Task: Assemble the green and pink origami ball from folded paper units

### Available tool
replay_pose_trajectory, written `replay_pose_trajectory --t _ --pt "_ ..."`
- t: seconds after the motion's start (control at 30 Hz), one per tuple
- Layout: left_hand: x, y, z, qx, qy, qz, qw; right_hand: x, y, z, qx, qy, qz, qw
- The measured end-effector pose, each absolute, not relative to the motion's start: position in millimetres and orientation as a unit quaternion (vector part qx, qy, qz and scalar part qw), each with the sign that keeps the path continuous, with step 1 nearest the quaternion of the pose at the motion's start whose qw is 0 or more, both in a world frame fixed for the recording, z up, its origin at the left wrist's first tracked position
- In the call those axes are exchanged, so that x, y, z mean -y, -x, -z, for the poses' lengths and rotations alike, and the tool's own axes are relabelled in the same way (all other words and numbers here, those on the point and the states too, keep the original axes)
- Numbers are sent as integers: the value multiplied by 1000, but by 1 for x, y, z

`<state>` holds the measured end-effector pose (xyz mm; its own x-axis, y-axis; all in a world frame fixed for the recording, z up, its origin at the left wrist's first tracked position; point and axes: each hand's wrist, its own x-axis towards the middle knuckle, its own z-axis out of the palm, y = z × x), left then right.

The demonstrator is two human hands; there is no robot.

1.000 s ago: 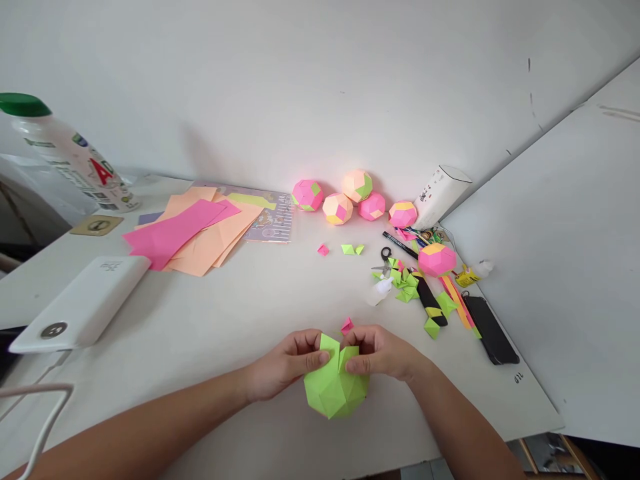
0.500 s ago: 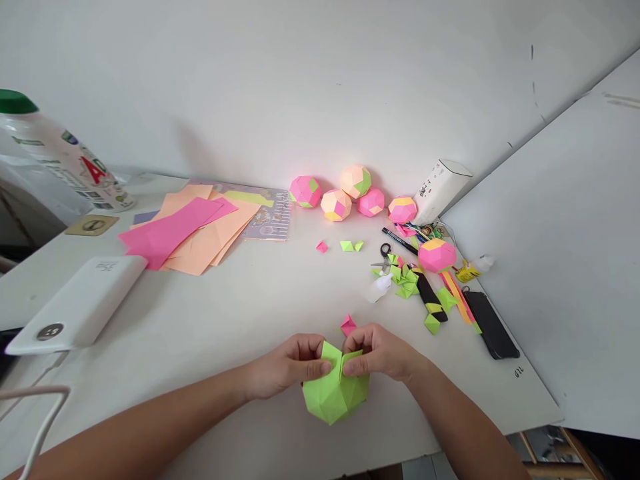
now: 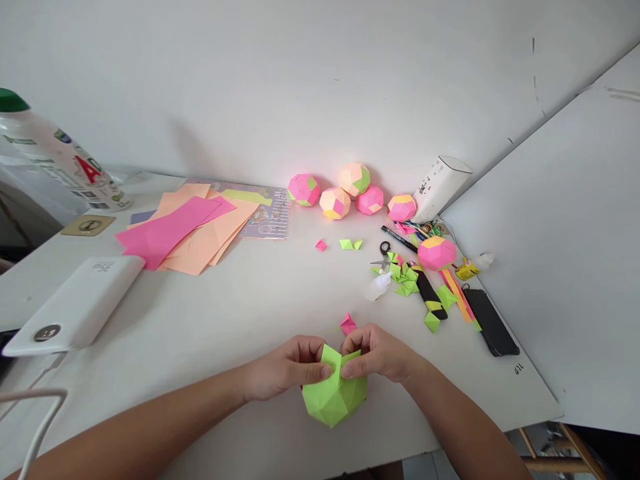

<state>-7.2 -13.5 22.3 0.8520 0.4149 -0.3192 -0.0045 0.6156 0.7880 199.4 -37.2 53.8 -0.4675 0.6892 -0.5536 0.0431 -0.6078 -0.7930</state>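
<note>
White desk (image 3: 225, 320), green paper ball (image 3: 331, 403) bottom center of the frame. My left hand (image 3: 287, 368) pinches its left flap (image 3: 333, 359), right hand (image 3: 383, 355) the right flap (image 3: 351, 356); edges run up-frame side by side, honestly neither hand's nearer.

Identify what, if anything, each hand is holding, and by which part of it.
A green paper piece, by its upper edge: the left hand pinches the left flap, the right hand the right flap.

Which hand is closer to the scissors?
Right. The right hand is on the near side of the scissors; the left hand is farther off, toward the near left.
</note>
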Motion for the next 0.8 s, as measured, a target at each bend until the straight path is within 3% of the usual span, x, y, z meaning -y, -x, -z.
replay_pose_trajectory --t 0.8 --pt "15 5 -16 -238 -419 -119 868 37 -197 -53 387 468 -769 201"
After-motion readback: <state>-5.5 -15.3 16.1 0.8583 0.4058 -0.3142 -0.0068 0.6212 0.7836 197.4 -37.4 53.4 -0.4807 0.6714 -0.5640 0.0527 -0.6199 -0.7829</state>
